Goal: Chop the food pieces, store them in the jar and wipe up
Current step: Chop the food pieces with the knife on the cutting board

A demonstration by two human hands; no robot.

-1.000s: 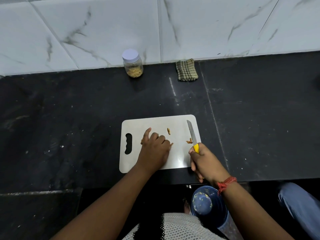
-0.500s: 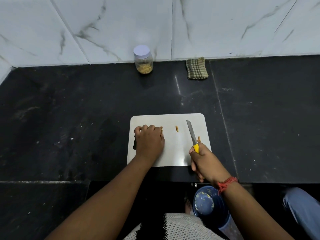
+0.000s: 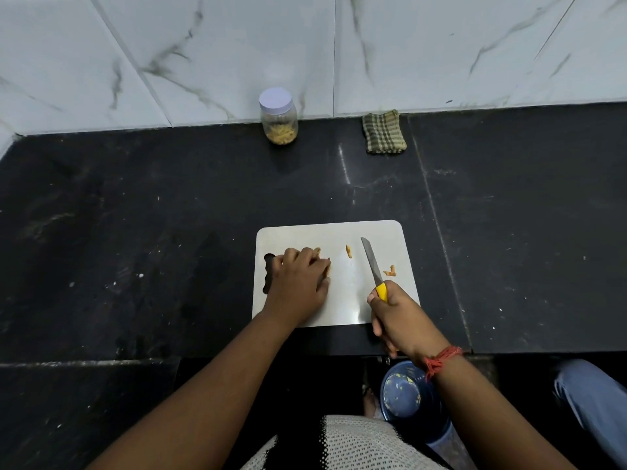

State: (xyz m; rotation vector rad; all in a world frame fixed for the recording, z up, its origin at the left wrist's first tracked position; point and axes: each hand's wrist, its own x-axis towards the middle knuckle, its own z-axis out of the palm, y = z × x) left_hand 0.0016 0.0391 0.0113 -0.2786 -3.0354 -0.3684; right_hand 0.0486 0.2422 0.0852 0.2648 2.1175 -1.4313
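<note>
Orange scraps are all that shows of the food: one piece point(image 3: 348, 251) lies near the middle of the board point(image 3: 359, 228), another point(image 3: 390, 271) sits at about 3 o'clock from the blade, and a few more peek out from under the left hand point(image 3: 298, 283) at the board's 9 o'clock side. That hand lies knuckles up with its fingers curled over those pieces; whether it pinches them or only covers them, I cannot tell. The right hand point(image 3: 397, 313) grips the yellow handle of the knife point(image 3: 371, 262), whose blade points toward 11 o'clock and lies on or just above the board between the two loose pieces.

At 12 o'clock, against the wall, the jar point(image 3: 279, 117) stands with its lid on and some yellowish food already inside, well apart from the board. The cloth point(image 3: 384, 132) lies folded at about 1 o'clock, also by the wall.

Judging from this, the task is partway through: some food seems stored, but little is left to chop. Still to do are the last cuts, gathering the scattered pieces, opening the jar and putting them in, then wiping with the untouched cloth
</note>
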